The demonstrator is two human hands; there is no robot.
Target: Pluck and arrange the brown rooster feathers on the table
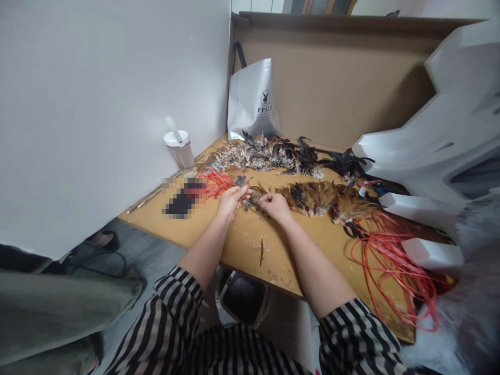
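Observation:
My left hand [232, 201] is closed in a pinch, with a small tuft of grey feathers [241, 180] sticking up from its fingertips. Just to the right, my right hand [276, 205] has thumb and forefinger pressed together beside the left end of a long row of brown and black feathers [324, 197]; what lies between its fingers is too small to make out. Red plastic strings [217, 182] lie just beyond my left hand. Behind both hands stretches a second pile of speckled feathers [261, 155].
A lidded cup with a straw [181, 152] stands at the table's left edge, near a pixelated patch. Behind are a silver bag [250, 99] and a cardboard wall [336, 83]. Long red strings [394, 265] and white foam pieces [422, 208] crowd the right. Below is a black bin [244, 299].

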